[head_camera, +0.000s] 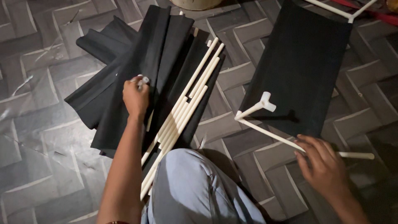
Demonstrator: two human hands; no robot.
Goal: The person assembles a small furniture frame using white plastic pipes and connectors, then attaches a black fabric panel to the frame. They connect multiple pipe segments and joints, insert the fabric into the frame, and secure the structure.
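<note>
My left hand is closed around a small pale piece and rests on a heap of folded black cloth panels. Several long white rods lie in a bundle on that cloth, slanting toward my knee. My right hand lies with fingers spread over a white rod on the floor. That rod meets a second short rod ending in a white T-shaped connector. Both sit at the lower edge of a flat black cloth panel stretched on a white rod frame.
The floor is grey tile in a herringbone pattern. A round pale container stands at the top edge. More white rods and a red strip cross the top right corner.
</note>
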